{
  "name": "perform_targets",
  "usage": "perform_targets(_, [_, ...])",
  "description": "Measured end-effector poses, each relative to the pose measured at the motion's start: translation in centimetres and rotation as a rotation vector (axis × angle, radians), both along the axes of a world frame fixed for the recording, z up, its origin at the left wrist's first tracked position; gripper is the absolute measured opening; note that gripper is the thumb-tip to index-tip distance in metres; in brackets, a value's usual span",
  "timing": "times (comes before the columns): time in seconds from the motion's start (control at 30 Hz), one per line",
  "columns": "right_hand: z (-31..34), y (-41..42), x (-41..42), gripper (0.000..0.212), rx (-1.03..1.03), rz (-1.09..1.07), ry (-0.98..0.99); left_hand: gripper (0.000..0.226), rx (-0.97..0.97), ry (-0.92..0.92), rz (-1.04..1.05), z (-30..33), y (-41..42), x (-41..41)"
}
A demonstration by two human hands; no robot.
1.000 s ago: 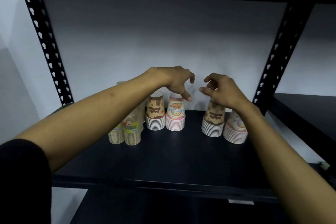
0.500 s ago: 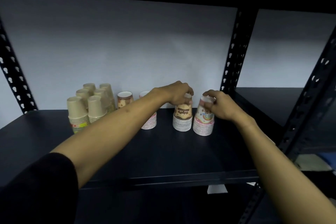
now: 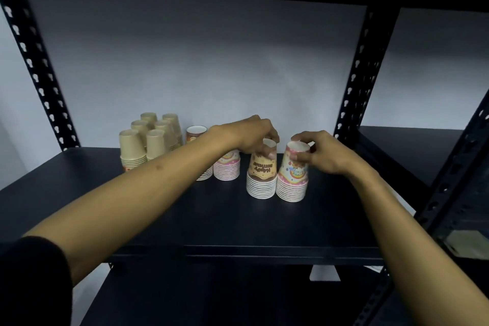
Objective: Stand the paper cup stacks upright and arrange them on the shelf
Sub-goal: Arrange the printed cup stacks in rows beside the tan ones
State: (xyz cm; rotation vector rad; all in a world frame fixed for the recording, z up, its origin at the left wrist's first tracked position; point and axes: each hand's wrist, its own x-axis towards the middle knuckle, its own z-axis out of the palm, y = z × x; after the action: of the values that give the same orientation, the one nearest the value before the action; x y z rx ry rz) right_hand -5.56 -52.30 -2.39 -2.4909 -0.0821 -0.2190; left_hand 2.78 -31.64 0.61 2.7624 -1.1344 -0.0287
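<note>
Two printed cup stacks stand upside down, side by side, on the black shelf (image 3: 164,201). My left hand (image 3: 251,135) grips the top of the brown printed stack (image 3: 262,180). My right hand (image 3: 321,152) pinches the top of the pink rainbow stack (image 3: 292,180), which leans slightly left. Behind them stand another pink stack (image 3: 227,169) and a brown stack (image 3: 196,133), both partly hidden by my left forearm. Several plain beige stacks (image 3: 148,140) stand grouped at the back left.
Black perforated uprights (image 3: 362,74) frame the shelf against a grey wall. A second shelf unit (image 3: 412,145) stands to the right. A lower shelf level (image 3: 211,296) lies beneath. A pale object (image 3: 463,243) sits low at the right edge.
My hands came down from above the stacks and took hold of the brown and rainbow stacks. These two now stand closer to the shelf's front. The view shifted right.
</note>
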Motion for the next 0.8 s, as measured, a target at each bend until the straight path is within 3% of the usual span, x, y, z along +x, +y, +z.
perform_targets(0.23, [-0.1,3.4,0.7,0.054,0.01,0.083,-0.037,0.057,0.02,-0.024,0.079,0.7,3.6,-1.4])
perform_targets(0.43, [-0.3,6.8,1.9,0.038,0.064,0.166,-0.033,0.055,0.062,-0.065,0.096,1.1,7.3,-1.9])
perform_targets(0.8, [-0.2,10.7,3.3,0.04,0.098,0.204,-0.046,0.055,0.082,-0.075,0.101,1.8,11.3,-2.1])
